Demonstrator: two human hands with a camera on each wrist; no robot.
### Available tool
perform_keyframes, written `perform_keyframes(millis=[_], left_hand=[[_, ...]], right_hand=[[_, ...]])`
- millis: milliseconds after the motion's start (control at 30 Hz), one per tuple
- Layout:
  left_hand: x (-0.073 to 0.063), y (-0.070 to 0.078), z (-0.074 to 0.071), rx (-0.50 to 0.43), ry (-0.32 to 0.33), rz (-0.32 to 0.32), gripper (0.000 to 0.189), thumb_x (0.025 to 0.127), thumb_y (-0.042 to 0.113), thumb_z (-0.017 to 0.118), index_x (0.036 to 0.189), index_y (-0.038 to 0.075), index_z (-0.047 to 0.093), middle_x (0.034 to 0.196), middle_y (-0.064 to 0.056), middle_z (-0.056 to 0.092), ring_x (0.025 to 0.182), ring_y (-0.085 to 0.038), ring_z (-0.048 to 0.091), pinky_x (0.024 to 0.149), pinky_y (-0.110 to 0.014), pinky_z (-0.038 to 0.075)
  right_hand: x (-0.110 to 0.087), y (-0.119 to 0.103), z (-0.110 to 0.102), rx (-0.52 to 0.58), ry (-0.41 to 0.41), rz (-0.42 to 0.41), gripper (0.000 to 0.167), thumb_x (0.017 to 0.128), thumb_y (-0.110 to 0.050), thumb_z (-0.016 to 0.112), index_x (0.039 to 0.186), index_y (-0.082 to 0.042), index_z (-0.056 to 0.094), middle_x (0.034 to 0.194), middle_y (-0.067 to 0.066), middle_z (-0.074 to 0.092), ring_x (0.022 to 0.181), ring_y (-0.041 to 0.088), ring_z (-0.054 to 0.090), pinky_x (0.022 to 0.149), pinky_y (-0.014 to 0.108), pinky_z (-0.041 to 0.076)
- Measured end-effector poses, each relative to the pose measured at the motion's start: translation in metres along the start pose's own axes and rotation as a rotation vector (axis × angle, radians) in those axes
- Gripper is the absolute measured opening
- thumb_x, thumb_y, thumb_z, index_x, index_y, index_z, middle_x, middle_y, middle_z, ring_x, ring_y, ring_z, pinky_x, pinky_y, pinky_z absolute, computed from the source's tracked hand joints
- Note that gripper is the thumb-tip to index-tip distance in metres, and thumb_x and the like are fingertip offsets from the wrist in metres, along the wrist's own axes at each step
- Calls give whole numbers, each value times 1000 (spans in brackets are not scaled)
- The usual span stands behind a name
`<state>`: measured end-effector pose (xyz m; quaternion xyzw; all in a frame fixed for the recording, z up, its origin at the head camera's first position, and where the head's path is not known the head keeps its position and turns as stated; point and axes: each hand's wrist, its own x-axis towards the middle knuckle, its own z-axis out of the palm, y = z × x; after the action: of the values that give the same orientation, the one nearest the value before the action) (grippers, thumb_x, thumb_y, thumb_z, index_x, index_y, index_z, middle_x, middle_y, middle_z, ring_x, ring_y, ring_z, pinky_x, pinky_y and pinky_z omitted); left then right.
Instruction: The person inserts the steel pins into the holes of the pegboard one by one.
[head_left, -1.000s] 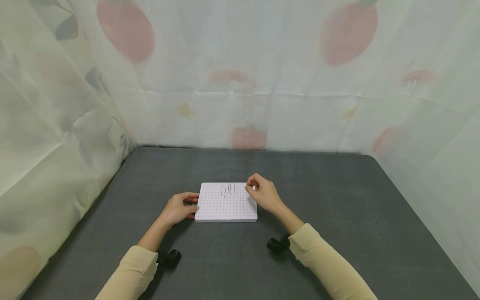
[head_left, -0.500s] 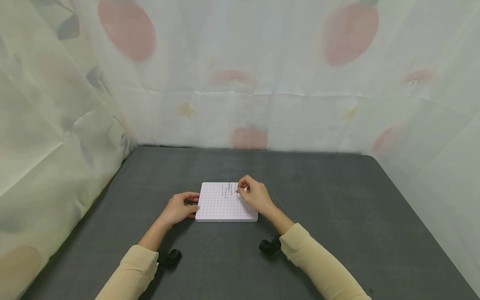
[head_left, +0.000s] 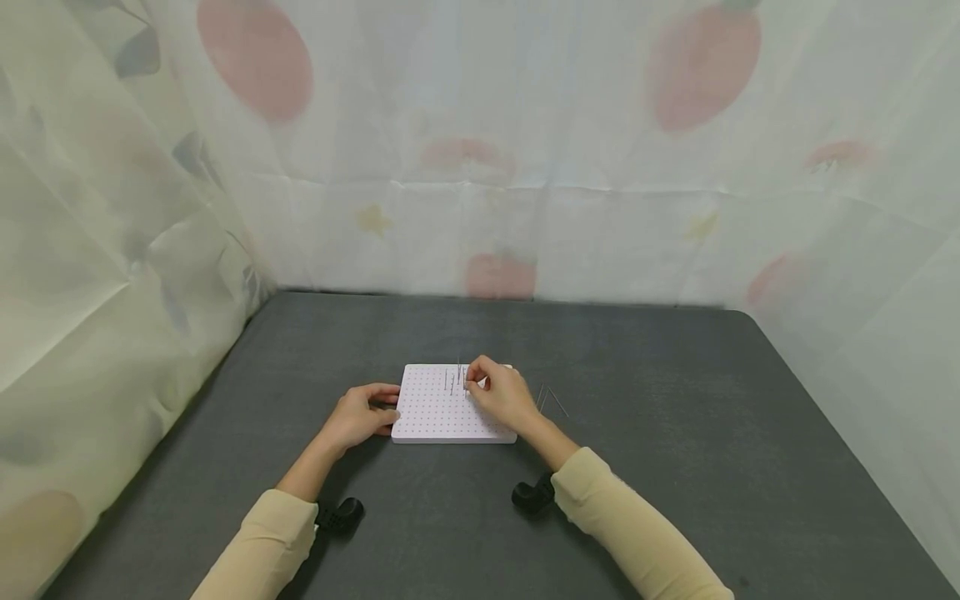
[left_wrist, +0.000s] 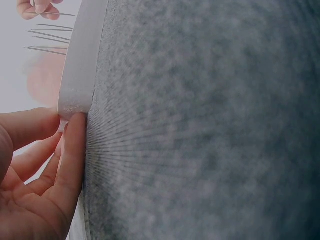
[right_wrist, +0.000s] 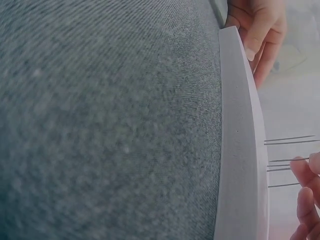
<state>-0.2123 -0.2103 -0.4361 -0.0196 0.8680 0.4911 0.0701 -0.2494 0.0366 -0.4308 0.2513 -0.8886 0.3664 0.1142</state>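
Note:
A white perforated board [head_left: 442,423] lies on the dark table, with several thin metal pins [head_left: 452,385] standing upright near its far middle. My left hand [head_left: 362,417] holds the board's left edge; in the left wrist view the thumb lies over the rim and a finger [left_wrist: 75,150] presses its side. Over the board, my right hand [head_left: 501,396] pinches a thin metal pin [left_wrist: 65,14] between thumb and index finger, beside the standing ones. In the right wrist view those fingertips [right_wrist: 301,170] overlap the row of pins, and the pinched pin's top is hidden.
More thin metal pins [head_left: 557,402] lie loose on the grey table [head_left: 675,417], just right of the board and partly behind my right wrist. Black wrist cameras [head_left: 343,518] hang under both forearms. A printed curtain [head_left: 585,233] closes off the back and sides.
My right hand has moved left across the board with a pin, from its right edge to the standing pins. The loose pins have come into sight. My left hand stays put.

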Motion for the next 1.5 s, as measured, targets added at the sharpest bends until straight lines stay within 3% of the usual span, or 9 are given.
perform_keyframes(millis=[1100,1500], left_hand=[[0,2,0,-11,-5,-13,44,80,3,66,123,0,54,114,-20,58,79,-17,64,63,-31,57],[-1,1,-1,-4,-7,8,44,81,2,64,123,-4,53,113,-21,58,80,-17,64,63,-32,57]], right_hand=[[0,1,8,-87,-71,22,5,83,-15,62,86,-18,59,77,-9,62,63,5,48,54,18,37],[0,3,-4,-81,-62,-10,7,84,-12,62,89,-17,61,84,-5,67,70,8,54,62,23,43]])
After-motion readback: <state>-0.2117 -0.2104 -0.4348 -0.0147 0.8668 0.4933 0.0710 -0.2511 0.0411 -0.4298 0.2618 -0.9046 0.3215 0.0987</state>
